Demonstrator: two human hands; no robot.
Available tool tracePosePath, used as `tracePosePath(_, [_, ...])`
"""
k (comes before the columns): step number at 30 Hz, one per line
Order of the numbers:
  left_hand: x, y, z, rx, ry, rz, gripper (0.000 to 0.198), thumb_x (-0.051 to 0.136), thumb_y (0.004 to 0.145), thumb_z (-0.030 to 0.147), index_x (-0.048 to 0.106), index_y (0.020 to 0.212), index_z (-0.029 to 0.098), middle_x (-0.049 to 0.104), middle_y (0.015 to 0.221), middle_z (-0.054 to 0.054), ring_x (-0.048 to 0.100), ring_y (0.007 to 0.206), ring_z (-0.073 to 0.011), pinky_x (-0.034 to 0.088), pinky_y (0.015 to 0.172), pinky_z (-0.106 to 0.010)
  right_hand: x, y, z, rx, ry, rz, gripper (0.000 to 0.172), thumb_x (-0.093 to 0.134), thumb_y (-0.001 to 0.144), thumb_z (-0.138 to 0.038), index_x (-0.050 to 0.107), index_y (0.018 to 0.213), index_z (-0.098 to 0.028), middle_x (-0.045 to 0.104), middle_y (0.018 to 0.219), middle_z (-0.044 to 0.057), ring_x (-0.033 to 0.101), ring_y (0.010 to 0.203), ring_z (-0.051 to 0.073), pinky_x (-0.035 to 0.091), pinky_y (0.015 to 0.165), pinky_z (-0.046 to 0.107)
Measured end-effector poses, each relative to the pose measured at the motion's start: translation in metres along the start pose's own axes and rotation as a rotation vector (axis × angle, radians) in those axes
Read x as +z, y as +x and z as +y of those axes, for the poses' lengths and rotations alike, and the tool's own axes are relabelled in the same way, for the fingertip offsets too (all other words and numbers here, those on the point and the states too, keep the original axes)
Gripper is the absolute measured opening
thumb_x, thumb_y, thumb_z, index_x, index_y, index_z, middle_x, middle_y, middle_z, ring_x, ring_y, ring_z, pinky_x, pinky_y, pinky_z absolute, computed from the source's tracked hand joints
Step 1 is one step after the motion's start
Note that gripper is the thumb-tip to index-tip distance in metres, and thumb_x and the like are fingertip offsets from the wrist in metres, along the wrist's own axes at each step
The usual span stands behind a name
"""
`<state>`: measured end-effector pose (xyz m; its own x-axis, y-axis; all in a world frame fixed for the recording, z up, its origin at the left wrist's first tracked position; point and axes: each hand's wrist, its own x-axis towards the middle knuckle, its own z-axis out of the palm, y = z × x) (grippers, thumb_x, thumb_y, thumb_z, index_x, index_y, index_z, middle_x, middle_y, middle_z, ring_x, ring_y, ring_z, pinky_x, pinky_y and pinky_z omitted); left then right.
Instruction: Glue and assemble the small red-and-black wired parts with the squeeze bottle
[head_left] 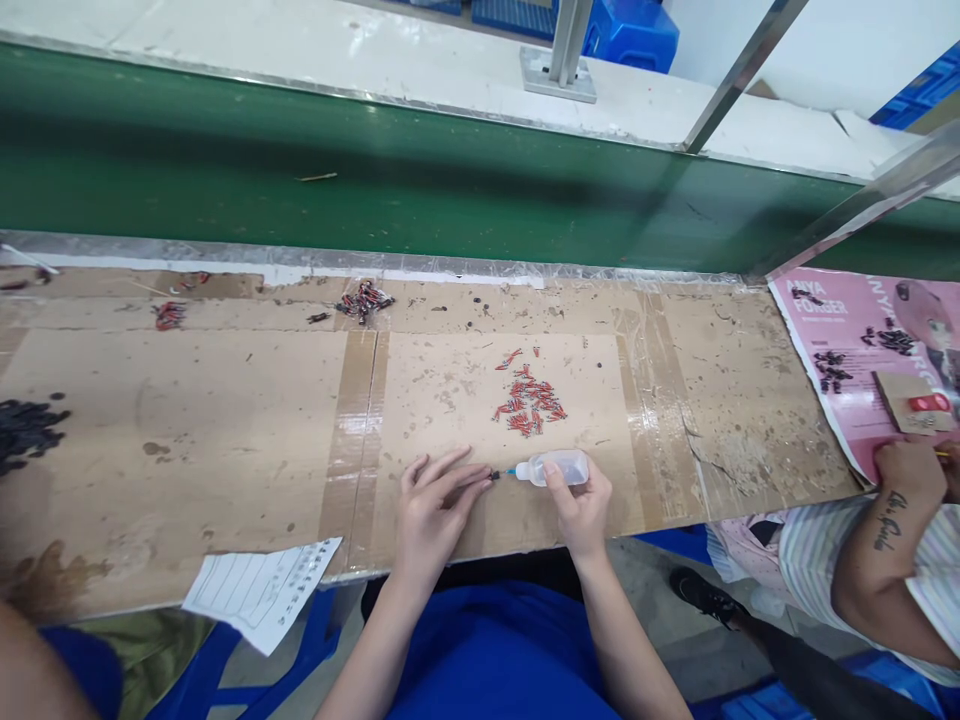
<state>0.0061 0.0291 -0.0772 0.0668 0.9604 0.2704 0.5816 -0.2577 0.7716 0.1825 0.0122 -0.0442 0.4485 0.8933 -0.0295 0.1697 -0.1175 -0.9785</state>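
Note:
My right hand (583, 510) is closed round a translucent squeeze bottle (566, 466) lying nearly level, its thin blue nozzle (510, 471) pointing left. At the nozzle's tip is a small dark part (494, 475), pinched in the fingertips of my left hand (439, 500); its exact kind is too small to make out. Whether tip and part touch I cannot tell. Just beyond both hands, a loose pile of small red-and-black pieces (529, 400) lies on the cardboard-covered bench (450, 390).
Farther back lie a dark-and-red cluster (364, 300) and a small red bunch (169, 315). Black discs (28, 432) are heaped at left. A paper sheet (262, 590) overhangs the front edge. At right, a co-worker's tattooed arm (892, 520) rests by a pink poster (840, 350). A green conveyor belt (375, 170) runs behind.

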Motion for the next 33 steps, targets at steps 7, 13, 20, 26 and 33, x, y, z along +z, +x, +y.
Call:
tracePosePath(7, [-0.002, -0.001, 0.003, -0.113, -0.13, 0.051, 0.015, 0.069, 0.083, 0.043, 0.075, 0.08, 0.03, 0.078, 0.081, 0.0, 0.074, 0.092, -0.0248, 0.043, 0.103, -0.049, -0.007, 0.007, 0.005, -0.022, 0.161, 0.128, 0.032, 0.073, 0.073, -0.045, 0.063, 0.088, -0.019, 0.074, 0.079, 0.006, 0.071, 0.071, 0.022, 0.055, 0.065, 0.033])
tracePosePath(13, [-0.023, -0.01, 0.01, -0.3, -0.272, 0.287, 0.013, 0.075, 0.077, 0.036, 0.076, 0.08, 0.024, 0.078, 0.083, -0.001, 0.075, 0.079, -0.0217, 0.052, 0.102, -0.046, 0.037, 0.009, -0.022, -0.113, 0.111, -0.208, 0.039, 0.077, 0.07, -0.036, 0.043, 0.086, -0.027, 0.077, 0.1, 0.01, 0.073, 0.101, 0.027, 0.055, 0.087, 0.041])
tracePosePath(20, [-0.051, -0.01, 0.011, -0.518, -0.267, 0.51, 0.023, 0.082, 0.067, 0.036, 0.076, 0.08, 0.019, 0.078, 0.083, -0.005, 0.075, 0.085, -0.0264, 0.054, 0.103, -0.048, 0.065, 0.013, -0.017, -0.11, -0.187, -0.424, 0.039, 0.082, 0.067, -0.025, 0.054, 0.093, -0.025, 0.075, 0.105, 0.008, 0.071, 0.099, 0.025, 0.055, 0.086, 0.041])
tracePosePath(26, [-0.05, -0.005, 0.017, -0.508, -0.286, 0.529, 0.023, 0.083, 0.066, 0.034, 0.075, 0.08, 0.018, 0.078, 0.084, -0.005, 0.075, 0.087, -0.0269, 0.056, 0.101, -0.047, 0.042, 0.022, -0.016, -0.336, -0.478, -0.091, 0.01, 0.062, 0.088, -0.023, 0.07, 0.094, -0.023, 0.068, 0.091, 0.008, 0.057, 0.095, 0.026, 0.05, 0.087, 0.044])
tracePosePath(33, [-0.046, -0.008, 0.027, -0.435, -0.331, 0.489, 0.02, 0.081, 0.069, 0.03, 0.075, 0.084, 0.018, 0.078, 0.083, -0.005, 0.075, 0.092, -0.0265, 0.058, 0.098, -0.043, 0.07, 0.034, -0.015, -0.297, -0.754, 0.017, 0.009, 0.071, 0.084, -0.027, 0.074, 0.077, -0.02, 0.058, 0.091, 0.01, 0.048, 0.094, 0.028, 0.044, 0.087, 0.046])
